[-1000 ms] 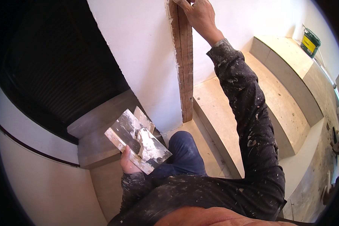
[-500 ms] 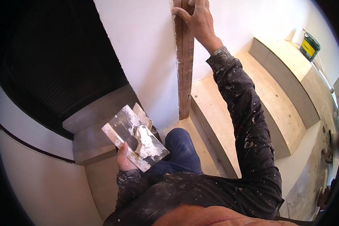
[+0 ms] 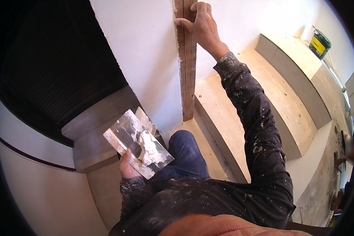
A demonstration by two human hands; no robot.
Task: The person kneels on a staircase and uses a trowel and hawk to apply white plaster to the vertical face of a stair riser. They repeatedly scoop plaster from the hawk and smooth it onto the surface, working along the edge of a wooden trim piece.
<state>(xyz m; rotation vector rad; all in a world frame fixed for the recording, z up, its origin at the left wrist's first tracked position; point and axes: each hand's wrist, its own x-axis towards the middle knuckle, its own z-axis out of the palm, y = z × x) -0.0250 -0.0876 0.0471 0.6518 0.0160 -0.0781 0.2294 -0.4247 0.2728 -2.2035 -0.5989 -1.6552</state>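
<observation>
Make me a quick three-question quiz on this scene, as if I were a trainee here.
1. Which hand holds the flat board with white paste on it?

2. True or false: the person's clothes are spotless.

3. Which is nearest the right hand?
A) the green bucket
B) the brown wooden post
C) the person's knee

Key:
1. The left hand.
2. False: the dark right sleeve is speckled with pale splashes.
3. B.

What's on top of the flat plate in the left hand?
A lump of white paste lies on the plate, with white smears around it. The surface directly beneath the lump is covered and can't be seen.
</observation>
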